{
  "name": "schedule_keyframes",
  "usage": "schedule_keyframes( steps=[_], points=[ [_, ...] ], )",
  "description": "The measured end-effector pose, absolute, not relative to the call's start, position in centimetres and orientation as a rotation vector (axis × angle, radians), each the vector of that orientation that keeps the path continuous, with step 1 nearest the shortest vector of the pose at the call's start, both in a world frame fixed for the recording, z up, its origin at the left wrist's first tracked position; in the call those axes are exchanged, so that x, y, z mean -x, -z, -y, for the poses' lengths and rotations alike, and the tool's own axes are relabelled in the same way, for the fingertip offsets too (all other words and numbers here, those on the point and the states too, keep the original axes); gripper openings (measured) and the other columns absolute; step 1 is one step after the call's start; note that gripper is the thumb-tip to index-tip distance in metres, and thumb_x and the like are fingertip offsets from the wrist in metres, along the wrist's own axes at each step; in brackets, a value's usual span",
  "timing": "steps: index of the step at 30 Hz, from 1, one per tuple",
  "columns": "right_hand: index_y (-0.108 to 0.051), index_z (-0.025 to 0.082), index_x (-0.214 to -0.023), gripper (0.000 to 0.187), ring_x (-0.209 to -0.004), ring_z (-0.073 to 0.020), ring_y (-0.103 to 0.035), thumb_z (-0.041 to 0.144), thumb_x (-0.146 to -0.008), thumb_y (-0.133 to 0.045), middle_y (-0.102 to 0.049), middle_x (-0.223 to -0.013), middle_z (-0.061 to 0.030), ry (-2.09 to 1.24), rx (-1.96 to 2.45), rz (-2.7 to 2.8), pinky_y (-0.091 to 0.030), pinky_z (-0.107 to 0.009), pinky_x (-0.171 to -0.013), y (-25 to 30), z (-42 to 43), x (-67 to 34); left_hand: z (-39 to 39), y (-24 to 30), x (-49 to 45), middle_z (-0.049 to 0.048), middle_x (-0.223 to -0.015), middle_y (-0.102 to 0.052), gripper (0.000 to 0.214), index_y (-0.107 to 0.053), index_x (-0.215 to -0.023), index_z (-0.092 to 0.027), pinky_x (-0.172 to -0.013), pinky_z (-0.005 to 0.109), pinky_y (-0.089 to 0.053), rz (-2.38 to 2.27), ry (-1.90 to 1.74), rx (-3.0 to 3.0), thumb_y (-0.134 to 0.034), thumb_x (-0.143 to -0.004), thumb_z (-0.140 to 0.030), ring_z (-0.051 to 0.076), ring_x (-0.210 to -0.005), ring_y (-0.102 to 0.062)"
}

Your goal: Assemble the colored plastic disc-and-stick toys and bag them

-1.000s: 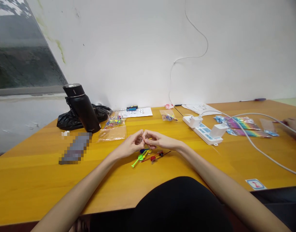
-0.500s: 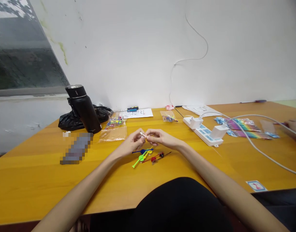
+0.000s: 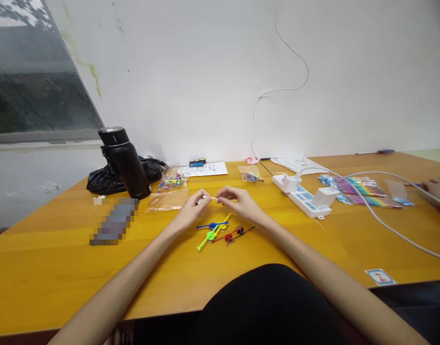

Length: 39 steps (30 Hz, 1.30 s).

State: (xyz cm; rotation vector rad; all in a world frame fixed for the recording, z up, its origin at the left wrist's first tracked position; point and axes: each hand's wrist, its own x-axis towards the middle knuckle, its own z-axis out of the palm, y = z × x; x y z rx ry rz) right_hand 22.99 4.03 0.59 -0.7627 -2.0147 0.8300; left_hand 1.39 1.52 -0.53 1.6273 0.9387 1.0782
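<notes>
**White Stick Pinched Between Two Hands at Centre Frame**

Pinched with the left hand [image 3: 191, 211], fingers narrowed to a tip grip, on the left end of a thin white plastic stick [image 3: 210, 198]. Gripped the same way with the right hand [image 3: 239, 203] at the other end, thumb and forefinger closed on it. Held level at the centre of the frame, just above the orange wooden table [image 3: 62, 268].

Seen just below the hands, flat on the table: a small cluster of coloured plastic sticks [image 3: 216, 230], blue, yellow, green and red, crossing one another. Spotted up and to the left of the hands: a clear plastic bag of coloured parts [image 3: 169, 189]. Noted further left: a tall black flask [image 3: 124, 163], leaning in the picture, touching a crumpled black plastic bag [image 3: 153, 167] behind it. Found right of centre: a white power strip [image 3: 302, 194] with two white plugs in it, then flat rainbow-striped packets [image 3: 363, 189]. Glimpsed at the right edge: another person's hand [image 3: 438, 188], well apart from the stick.
</notes>
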Motion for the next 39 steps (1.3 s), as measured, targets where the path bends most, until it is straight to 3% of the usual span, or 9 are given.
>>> schedule_keyframes(
  steps=[5,11,17,23,39],
  points=[
    [-0.067,0.02,-0.106,0.028,-0.085,-0.0189,-0.067,0.044,-0.095,-0.059,-0.073,-0.094,-0.006,-0.873,0.844,1.907,-0.048,-0.033,-0.08,-0.6,-4.2,-23.1,-1.6,0.3,-1.3,-0.0055,-0.069,-0.038,0.03,-0.054,-0.089,-0.02,-0.05,0.02,-0.024,-0.988,-1.115,-1.643,-0.058,-0.093,-0.049,0.008,-0.056,-0.031],
    [-0.06,0.019,-0.082,0.037,-0.07,-0.0156,-0.058,0.05,-0.099,-0.048,-0.063,-0.071,-0.001,-0.915,0.939,1.763,-0.044,-0.029,-0.069,-0.5,-5.0,-23.8,-2.1,0.3,-1.2,-0.0066,-0.066,-0.034,0.03,-0.053,-0.087,-0.019,-0.048,0.019,-0.024,-1.011,-1.232,-1.527,-0.064,-0.089,-0.048,0.007,-0.053,-0.03],
    [-0.059,0.019,-0.08,0.035,-0.066,-0.0132,-0.053,0.051,-0.094,-0.057,-0.06,-0.07,0.0002,-1.092,0.828,1.77,-0.043,-0.028,-0.069,-0.6,-5.1,-23.6,-2.1,-0.2,-1.2,-0.0098,-0.061,-0.028,0.033,-0.049,-0.088,-0.021,-0.044,0.018,-0.015,-0.894,-1.24,-1.34,-0.068,-0.087,-0.047,0.004,-0.046,-0.021],
    [-0.058,0.018,-0.078,0.038,-0.065,-0.0125,-0.053,0.055,-0.089,-0.061,-0.061,-0.072,-0.0002,-1.233,0.822,1.699,-0.043,-0.028,-0.068,-0.6,-5.4,-23.8,-1.8,-0.4,-1.5,-0.0101,-0.062,-0.031,0.038,-0.047,-0.092,-0.022,-0.044,0.016,-0.013,-0.71,-1.19,-1.224,-0.073,-0.084,-0.05,0.003,-0.045,-0.022],
    [-0.061,0.02,-0.091,0.039,-0.064,-0.0127,-0.052,0.058,-0.086,-0.067,-0.06,-0.072,0.0014,-1.159,0.817,1.732,-0.043,-0.028,-0.066,-0.3,-5.9,-24.1,-2.1,0.3,-1.4,-0.01,-0.061,-0.027,0.038,-0.055,-0.09,-0.02,-0.043,0.016,-0.016,-0.908,-1.304,-1.284,-0.07,-0.084,-0.053,0.004,-0.045,-0.023]
  ],
)
